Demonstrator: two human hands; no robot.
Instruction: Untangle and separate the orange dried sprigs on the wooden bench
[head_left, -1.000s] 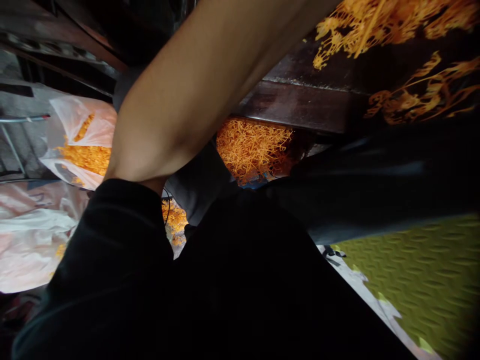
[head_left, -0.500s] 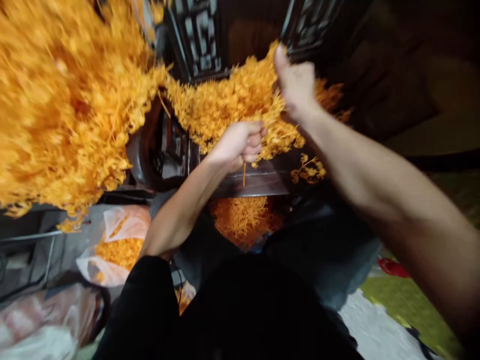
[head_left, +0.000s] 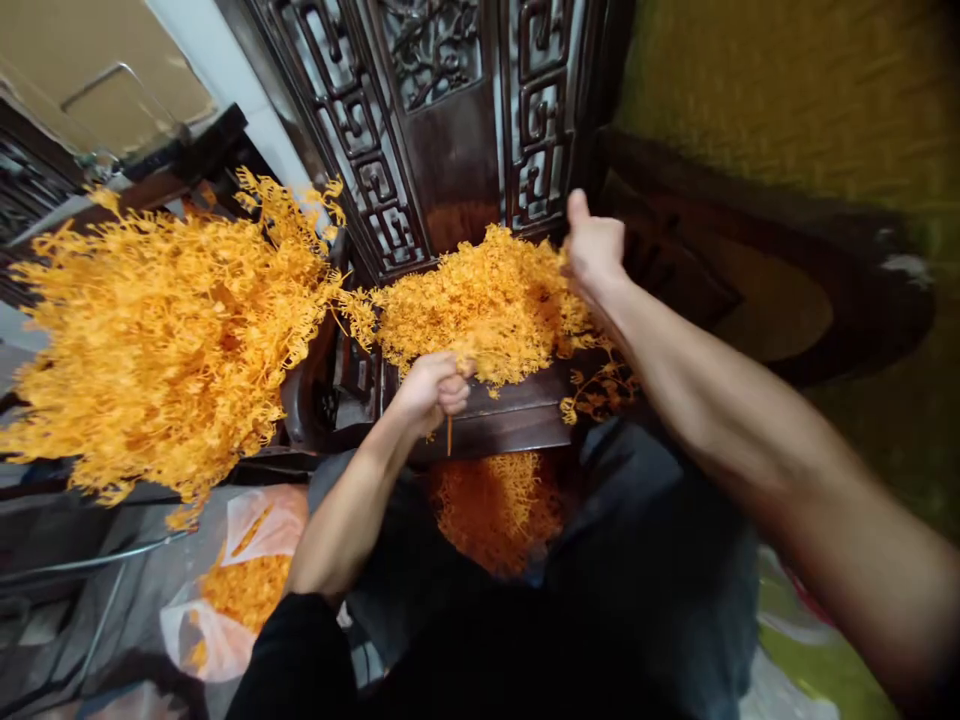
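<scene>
My left hand [head_left: 433, 390] is closed on an orange sprig, whose thin stem sticks out below the fist and whose frilly top meets the pile. An orange pile [head_left: 480, 300] of small curled pieces lies on the dark wooden seat [head_left: 517, 415]. At the pile's right edge is my right hand [head_left: 596, 245], thumb pointing up and the other fingers curled; what they hold, if anything, is hidden. A small loose sprig [head_left: 600, 390] lies on the seat below my right forearm.
A large orange bunch [head_left: 165, 340] spreads over the left armrest. The carved backrest [head_left: 457, 150] rises behind the seat. Between my knees is more orange material [head_left: 499, 510]. A plastic bag [head_left: 251, 590] with orange pieces sits at lower left.
The view has shifted, showing more of the backrest, and the pile sits lower in it. My left hand, still closed on the sprig, is a little farther from my right hand.
</scene>
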